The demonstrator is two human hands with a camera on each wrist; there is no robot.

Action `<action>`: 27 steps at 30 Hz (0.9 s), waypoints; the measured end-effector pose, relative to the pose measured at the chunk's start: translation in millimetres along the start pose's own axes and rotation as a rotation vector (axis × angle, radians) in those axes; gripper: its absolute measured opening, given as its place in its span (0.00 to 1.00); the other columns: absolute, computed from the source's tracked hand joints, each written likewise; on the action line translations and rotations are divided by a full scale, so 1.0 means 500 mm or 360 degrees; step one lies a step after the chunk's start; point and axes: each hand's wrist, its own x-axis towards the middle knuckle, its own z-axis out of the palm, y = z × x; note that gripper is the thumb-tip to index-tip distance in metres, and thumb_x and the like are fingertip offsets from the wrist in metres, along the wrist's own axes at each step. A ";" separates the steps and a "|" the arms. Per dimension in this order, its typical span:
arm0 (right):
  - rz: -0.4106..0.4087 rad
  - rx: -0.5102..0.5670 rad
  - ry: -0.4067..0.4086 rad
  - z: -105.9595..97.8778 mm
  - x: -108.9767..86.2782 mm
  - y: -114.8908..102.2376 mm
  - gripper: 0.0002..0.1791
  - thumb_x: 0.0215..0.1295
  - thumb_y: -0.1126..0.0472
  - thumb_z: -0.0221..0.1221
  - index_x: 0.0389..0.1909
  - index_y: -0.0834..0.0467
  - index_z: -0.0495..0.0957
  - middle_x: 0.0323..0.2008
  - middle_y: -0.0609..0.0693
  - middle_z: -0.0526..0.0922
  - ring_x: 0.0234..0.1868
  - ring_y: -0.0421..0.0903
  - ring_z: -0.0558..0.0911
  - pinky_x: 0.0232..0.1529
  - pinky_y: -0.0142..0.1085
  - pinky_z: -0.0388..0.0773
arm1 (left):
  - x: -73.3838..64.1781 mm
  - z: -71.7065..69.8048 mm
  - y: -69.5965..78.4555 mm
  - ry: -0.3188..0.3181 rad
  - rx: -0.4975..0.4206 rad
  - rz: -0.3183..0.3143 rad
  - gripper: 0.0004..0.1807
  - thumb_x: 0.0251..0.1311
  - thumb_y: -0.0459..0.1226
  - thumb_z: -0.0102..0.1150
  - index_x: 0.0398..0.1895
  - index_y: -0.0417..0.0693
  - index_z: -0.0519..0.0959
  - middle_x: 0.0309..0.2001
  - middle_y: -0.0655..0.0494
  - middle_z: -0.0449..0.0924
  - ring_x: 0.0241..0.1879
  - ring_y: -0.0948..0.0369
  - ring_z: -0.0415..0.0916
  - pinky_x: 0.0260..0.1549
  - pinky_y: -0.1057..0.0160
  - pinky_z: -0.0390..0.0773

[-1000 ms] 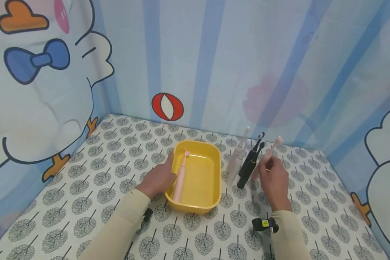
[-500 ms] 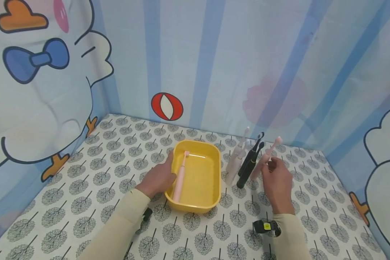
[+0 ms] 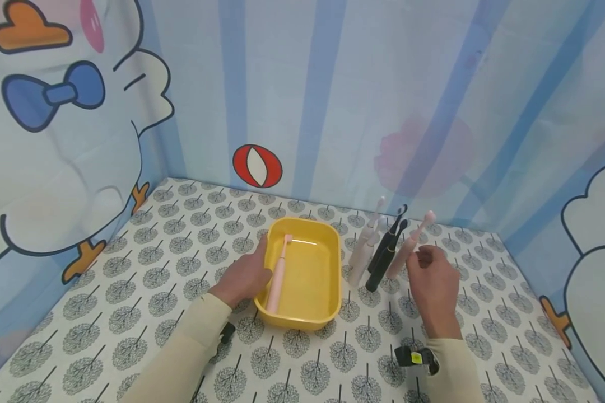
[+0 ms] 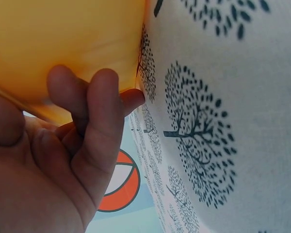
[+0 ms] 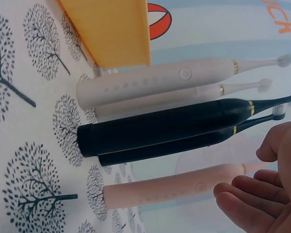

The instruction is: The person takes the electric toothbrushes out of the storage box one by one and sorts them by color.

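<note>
My left hand (image 3: 244, 273) grips the left wall of a yellow plastic tub (image 3: 312, 282), thumb over the rim and fingers bent against the outside. Inside the tub lies a pink electric toothbrush (image 3: 277, 282). To the right, several electric toothbrushes stand upright on the cloth: two whitish, two black and a pink one. My right hand (image 3: 435, 280) is just right of that standing pink toothbrush (image 3: 402, 258), holding nothing. In the right wrist view its thumb and loosely bent fingers (image 5: 247, 211) are apart, near the pink toothbrush's upper end.
The black toothbrushes (image 3: 381, 267) stand between the pink one and the whitish ones (image 3: 362, 263), which are nearest the tub. A white cloth with tree prints (image 3: 181, 319) covers the table. Behind it hangs a blue striped cartoon backdrop (image 3: 282, 84).
My right hand has come off the standing pink toothbrush and drawn away a little to the right and toward me. The left hand stays on the tub.
</note>
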 end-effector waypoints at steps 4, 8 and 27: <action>-0.0039 0.0014 0.0042 -0.006 -0.007 -0.014 0.21 0.69 0.54 0.51 0.54 0.65 0.76 0.43 0.60 0.84 0.41 0.56 0.83 0.38 0.50 0.78 | 0.001 0.001 -0.003 0.0004 0.0000 -0.0002 0.46 0.62 0.38 0.46 0.78 0.48 0.32 0.23 0.49 0.73 0.19 0.56 0.72 0.21 0.59 0.71; -0.0027 0.0015 0.0039 -0.016 -0.013 -0.033 0.19 0.69 0.54 0.52 0.52 0.63 0.77 0.42 0.58 0.84 0.40 0.54 0.83 0.35 0.48 0.78 | 0.002 0.002 -0.005 0.0001 -0.0006 -0.0005 0.46 0.63 0.38 0.46 0.78 0.48 0.32 0.23 0.49 0.73 0.19 0.56 0.72 0.21 0.59 0.71; -0.0437 0.0177 0.0000 -0.010 -0.057 -0.130 0.07 0.65 0.62 0.58 0.39 0.60 0.82 0.27 0.49 0.85 0.23 0.42 0.81 0.17 0.36 0.72 | 0.002 0.001 -0.003 -0.0017 -0.0019 -0.0012 0.47 0.63 0.39 0.46 0.78 0.48 0.30 0.22 0.49 0.73 0.18 0.56 0.72 0.20 0.58 0.72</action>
